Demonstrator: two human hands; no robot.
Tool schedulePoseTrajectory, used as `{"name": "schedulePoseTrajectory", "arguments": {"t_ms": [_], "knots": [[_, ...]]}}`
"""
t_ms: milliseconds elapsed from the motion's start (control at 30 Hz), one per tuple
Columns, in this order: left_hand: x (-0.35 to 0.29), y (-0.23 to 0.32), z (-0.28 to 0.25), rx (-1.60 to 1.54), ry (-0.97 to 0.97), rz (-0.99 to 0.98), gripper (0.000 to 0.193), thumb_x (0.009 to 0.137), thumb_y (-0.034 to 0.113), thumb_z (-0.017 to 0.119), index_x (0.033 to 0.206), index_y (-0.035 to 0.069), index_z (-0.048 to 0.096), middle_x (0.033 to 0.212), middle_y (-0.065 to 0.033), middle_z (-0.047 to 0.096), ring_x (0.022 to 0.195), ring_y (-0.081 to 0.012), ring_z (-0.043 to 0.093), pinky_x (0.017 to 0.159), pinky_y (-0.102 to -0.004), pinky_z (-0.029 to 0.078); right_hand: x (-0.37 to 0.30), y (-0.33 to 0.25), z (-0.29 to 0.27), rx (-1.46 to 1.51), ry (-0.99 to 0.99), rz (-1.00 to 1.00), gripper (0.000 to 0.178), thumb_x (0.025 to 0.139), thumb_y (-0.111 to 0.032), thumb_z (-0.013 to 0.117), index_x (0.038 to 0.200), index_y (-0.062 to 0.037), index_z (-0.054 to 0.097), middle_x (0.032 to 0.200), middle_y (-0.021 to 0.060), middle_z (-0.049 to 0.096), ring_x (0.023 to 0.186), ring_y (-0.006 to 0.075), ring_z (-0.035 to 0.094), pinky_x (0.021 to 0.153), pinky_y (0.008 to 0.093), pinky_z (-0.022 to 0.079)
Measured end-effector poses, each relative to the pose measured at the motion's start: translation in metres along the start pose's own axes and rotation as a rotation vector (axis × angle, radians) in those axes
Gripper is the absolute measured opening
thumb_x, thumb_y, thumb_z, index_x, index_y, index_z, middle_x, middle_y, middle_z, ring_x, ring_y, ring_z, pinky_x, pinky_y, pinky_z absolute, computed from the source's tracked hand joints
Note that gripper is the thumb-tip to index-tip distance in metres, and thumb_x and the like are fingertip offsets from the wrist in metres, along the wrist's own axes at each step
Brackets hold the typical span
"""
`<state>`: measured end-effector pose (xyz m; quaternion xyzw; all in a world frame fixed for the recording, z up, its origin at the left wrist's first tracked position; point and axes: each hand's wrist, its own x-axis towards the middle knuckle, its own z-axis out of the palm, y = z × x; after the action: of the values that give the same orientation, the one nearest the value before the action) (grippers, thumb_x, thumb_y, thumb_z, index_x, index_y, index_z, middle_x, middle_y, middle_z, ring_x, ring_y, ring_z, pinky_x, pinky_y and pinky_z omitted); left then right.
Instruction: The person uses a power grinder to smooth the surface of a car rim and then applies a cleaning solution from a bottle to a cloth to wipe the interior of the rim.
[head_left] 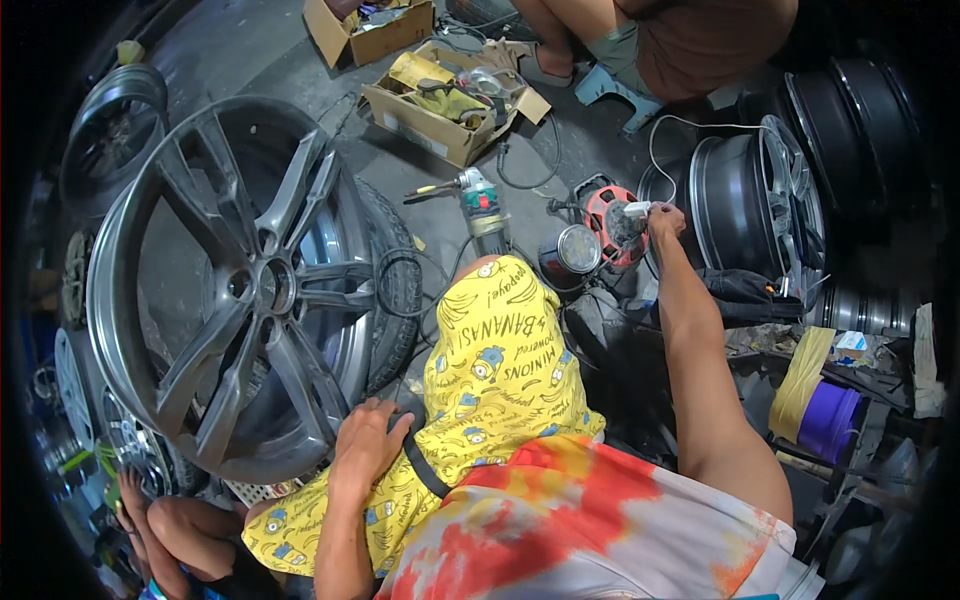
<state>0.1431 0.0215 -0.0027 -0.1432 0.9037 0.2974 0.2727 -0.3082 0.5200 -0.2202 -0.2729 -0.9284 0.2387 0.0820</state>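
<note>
At the red and black cable reel (pixel 600 208), my right hand (pixel 667 220) is closed on a white plug (pixel 636 209). A thin white cable (pixel 652 150) loops up from beside that hand toward the rims on the right. My left hand (pixel 368 445) lies on my yellow patterned shorts (pixel 490 350), fingers stretched out and holding nothing. Close by it stands a large grey wheel rim (pixel 275 285) with several spokes. Between my knee and the boxes is a green and grey angle grinder (pixel 482 205). A round tin (pixel 577 250) sits left of the reel.
Cardboard boxes (pixel 425 130) of gear stand ahead. Another person (pixel 690 50) sits on a blue stool (pixel 615 97) at the far right. Several rims (pixel 735 200) line the right side, above a purple roll (pixel 830 420). A tyre (pixel 398 290) lies behind the large rim. Someone's legs (pixel 205 535) show lower left.
</note>
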Motion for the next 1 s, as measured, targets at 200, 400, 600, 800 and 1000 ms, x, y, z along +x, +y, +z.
{"name": "schedulePoseTrajectory", "arguments": {"t_ms": [200, 400, 600, 800, 1000], "knots": [[0.008, -0.007, 0.01, 0.017, 0.023, 0.044, 0.038, 0.097, 0.032, 0.07, 0.11, -0.003, 0.073, 0.113, -0.0282, 0.07, 0.106, -0.0454, 0.066, 0.094, -0.0493, 0.052, 0.011, 0.039, 0.031, -0.019, 0.073, -0.008, 0.02, 0.085, -0.024, 0.08, 0.098, -0.0087, 0.083, 0.094, 0.0142, 0.08, 0.089, 0.0269, 0.077, 0.085, 0.0392, 0.06], [0.015, 0.004, -0.002, -0.011, -0.078, -0.051, 0.037, 0.096, 0.031, 0.071, 0.113, -0.003, 0.074, 0.123, -0.0322, 0.068, 0.115, -0.0455, 0.065, 0.099, -0.049, 0.052, 0.0, 0.024, 0.029, 0.095, -0.037, 0.036, 0.022, 0.085, -0.024, 0.079, 0.1, -0.0076, 0.083, 0.095, 0.0151, 0.08, 0.09, 0.0287, 0.078, 0.084, 0.0403, 0.059], [0.019, -0.005, 0.002, 0.033, -0.006, 0.02, 0.039, 0.097, 0.034, 0.069, 0.111, -0.002, 0.074, 0.119, -0.0299, 0.069, 0.112, -0.0447, 0.066, 0.097, -0.0487, 0.053, 0.001, 0.009, 0.009, 0.011, -0.002, -0.205, 0.028, 0.085, -0.035, 0.073, 0.102, -0.0148, 0.082, 0.092, 0.0144, 0.079, 0.091, 0.0324, 0.076, 0.086, 0.0424, 0.058], [0.011, -0.008, 0.002, 0.047, -0.049, -0.008, 0.043, 0.097, 0.039, 0.067, 0.113, 0.0, 0.074, 0.113, -0.0235, 0.071, 0.107, -0.0434, 0.067, 0.095, -0.0491, 0.054, -0.031, 0.0, 0.013, -0.019, -0.024, -0.299, 0.027, 0.088, -0.028, 0.073, 0.102, -0.0052, 0.078, 0.098, 0.0205, 0.077, 0.096, 0.0373, 0.075, 0.088, 0.0466, 0.058], [0.013, 0.0, -0.005, 0.048, 0.011, 0.054, 0.04, 0.098, 0.038, 0.068, 0.112, 0.0, 0.074, 0.111, -0.0241, 0.071, 0.105, -0.0427, 0.068, 0.092, -0.0486, 0.055, -0.005, -0.02, -0.008, 0.09, -0.011, -0.331, 0.025, 0.089, -0.028, 0.071, 0.103, -0.0079, 0.079, 0.097, 0.018, 0.077, 0.095, 0.0339, 0.075, 0.087, 0.0449, 0.057]]}}
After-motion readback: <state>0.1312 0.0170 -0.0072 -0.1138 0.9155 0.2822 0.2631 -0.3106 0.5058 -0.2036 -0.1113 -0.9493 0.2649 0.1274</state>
